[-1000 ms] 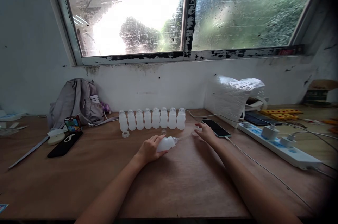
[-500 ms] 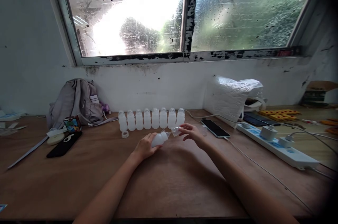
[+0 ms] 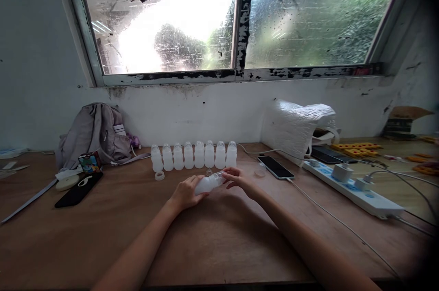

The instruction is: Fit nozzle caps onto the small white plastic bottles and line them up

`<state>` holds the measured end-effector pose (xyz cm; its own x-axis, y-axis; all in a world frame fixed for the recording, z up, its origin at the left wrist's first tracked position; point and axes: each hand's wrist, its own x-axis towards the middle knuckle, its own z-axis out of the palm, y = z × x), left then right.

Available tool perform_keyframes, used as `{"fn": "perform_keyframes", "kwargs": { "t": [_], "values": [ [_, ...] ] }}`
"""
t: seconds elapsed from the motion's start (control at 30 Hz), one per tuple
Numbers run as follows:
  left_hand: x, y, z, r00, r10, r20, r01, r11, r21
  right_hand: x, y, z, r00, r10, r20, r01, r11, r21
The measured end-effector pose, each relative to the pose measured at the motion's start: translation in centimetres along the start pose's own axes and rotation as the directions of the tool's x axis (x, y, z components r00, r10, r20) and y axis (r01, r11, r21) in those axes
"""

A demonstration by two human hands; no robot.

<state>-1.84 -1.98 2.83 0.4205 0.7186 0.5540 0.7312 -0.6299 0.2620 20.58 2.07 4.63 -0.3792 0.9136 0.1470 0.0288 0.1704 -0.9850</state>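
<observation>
My left hand [image 3: 186, 192] is wrapped round a frosted white baby bottle [image 3: 203, 185], which lies tilted with its top toward the right. With its fingertips my right hand [image 3: 236, 177] grips a clear cap [image 3: 217, 177], which sits over the bottle's teat end. Whether the cap is fully seated cannot be made out. Behind my hands several similar capped bottles [image 3: 178, 157] stand upright in a row. A small white ring [image 3: 159, 176] lies before the leftmost bottle, and a clear round piece [image 3: 259, 173] rests to the right of my right hand.
A phone [image 3: 276, 167] with a cable and a white power strip [image 3: 353, 190] lie to the right. A silvery padded bag [image 3: 291, 129] stands behind them. On the left are a grey backpack [image 3: 94, 133], a small box [image 3: 89, 163] and a black phone [image 3: 78, 190].
My right hand has moved left, bringing the clear cap from just off the teat onto the bottle's top. My left hand keeps its hold on the bottle. The whole view has shifted slightly.
</observation>
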Motion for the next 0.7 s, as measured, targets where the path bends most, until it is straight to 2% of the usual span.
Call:
{"fn": "perform_keyframes", "kwargs": {
  "t": [0.47, 0.6, 0.7],
  "values": [
    [-0.6, 0.4, 0.3, 0.994, 0.109, -0.03, -0.106, 0.99, 0.094, -0.1, 1.3, 0.8, 0.997, -0.042, 0.058, 0.035, 0.994, 0.103],
    [-0.7, 1.0, 0.6, 0.995, 0.088, -0.043, -0.083, 0.991, 0.11, -0.3, 1.0, 0.6, 0.996, -0.024, 0.081, 0.011, 0.988, 0.152],
    [-0.4, 1.9, 1.1, 0.995, 0.001, -0.099, 0.01, 0.994, 0.106, -0.4, 0.7, 1.1, 1.0, -0.012, 0.028, 0.005, 0.974, 0.229]
  ]
}}
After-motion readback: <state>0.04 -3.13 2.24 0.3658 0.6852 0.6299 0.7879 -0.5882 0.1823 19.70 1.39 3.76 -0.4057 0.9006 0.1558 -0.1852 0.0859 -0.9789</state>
